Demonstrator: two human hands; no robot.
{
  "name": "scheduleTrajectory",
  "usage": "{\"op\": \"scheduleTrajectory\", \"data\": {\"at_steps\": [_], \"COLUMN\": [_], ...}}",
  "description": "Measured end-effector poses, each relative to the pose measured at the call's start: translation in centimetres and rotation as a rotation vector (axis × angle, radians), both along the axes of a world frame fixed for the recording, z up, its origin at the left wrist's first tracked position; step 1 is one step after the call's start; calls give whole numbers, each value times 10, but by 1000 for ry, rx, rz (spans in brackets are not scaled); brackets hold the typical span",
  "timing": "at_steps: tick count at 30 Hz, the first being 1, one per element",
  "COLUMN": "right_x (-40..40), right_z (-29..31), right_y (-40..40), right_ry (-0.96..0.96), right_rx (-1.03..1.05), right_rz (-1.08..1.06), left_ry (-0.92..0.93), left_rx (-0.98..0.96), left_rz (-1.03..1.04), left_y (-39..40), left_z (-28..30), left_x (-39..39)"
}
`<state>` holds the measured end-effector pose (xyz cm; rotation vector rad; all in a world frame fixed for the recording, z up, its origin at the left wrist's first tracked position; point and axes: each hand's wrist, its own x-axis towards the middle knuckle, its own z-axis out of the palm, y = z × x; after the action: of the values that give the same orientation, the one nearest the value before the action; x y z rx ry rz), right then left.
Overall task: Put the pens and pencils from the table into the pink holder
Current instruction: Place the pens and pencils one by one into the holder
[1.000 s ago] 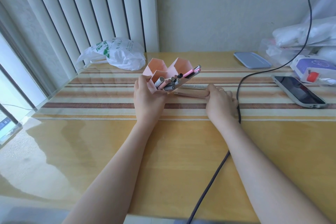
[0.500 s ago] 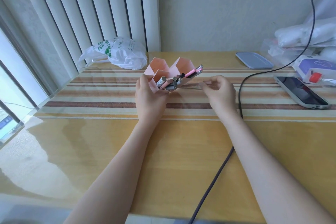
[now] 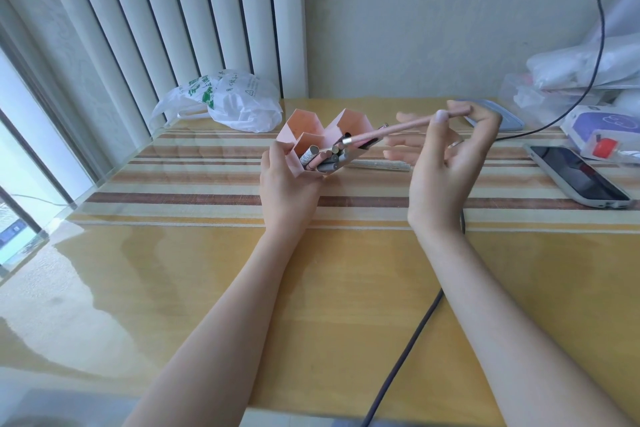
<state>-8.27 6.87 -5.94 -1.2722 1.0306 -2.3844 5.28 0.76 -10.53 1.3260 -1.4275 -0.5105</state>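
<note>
1. While the left hand (image 3: 289, 184) grips the pink holder (image 3: 313, 140) just above the middle of the frame, its fingers curl round the holder's near side and tip it toward the right, open mouths facing the camera.
2. Several pens and pencils (image 3: 325, 158) already sit in the holder's nearest compartment (grey, pink and patterned barrels, their ends poking out).
3. Right of centre, the right hand (image 3: 446, 163) is raised off the table (image 3: 311, 288), palm turned leftward, pinching a pink pencil (image 3: 408, 125) between thumb and forefinger near its far end; the other fingers are spread loosely.
4. That pencil slants down to the left, its metal-tipped end at the holder's mouth, touching or just over the barrels there; I cannot tell which.
5. One more pale pen (image 3: 381, 165) lies flat on the striped cloth, just right of the holder and below the raised hand.
6. At the right edge lie a phone (image 3: 578, 180) and a dark cable (image 3: 415, 340); a white plastic bag (image 3: 228, 102) sits at the upper left, behind the holder.
</note>
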Motion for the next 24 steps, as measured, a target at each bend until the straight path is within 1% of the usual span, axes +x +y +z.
{"op": "scheduleTrajectory", "data": {"at_steps": [3,8,18,20,23,24], "right_x": [-1,1,4,4,4,5], "right_z": [-1,-8,-11,-14,-25,-29], "right_y": [-1,-8,-7,-10,-20,-23], "right_ry": [-11,87,158,297,640,727], "right_rx": [23,33,76,79,156,179], "right_rz": [41,7,-31,-101,-247,-286], "left_ry": [-21,-83,-115,-128,-146,-150], "left_rx": [-18,-69,-76,-78,-82,-82], "left_rz": [4,0,-7,-10,-4,0], "left_y": [0,2,0,0,-2,-2], "left_z": [0,-1,-3,-4,-5,-6], "left_x": [0,0,0,1,0,0]}}
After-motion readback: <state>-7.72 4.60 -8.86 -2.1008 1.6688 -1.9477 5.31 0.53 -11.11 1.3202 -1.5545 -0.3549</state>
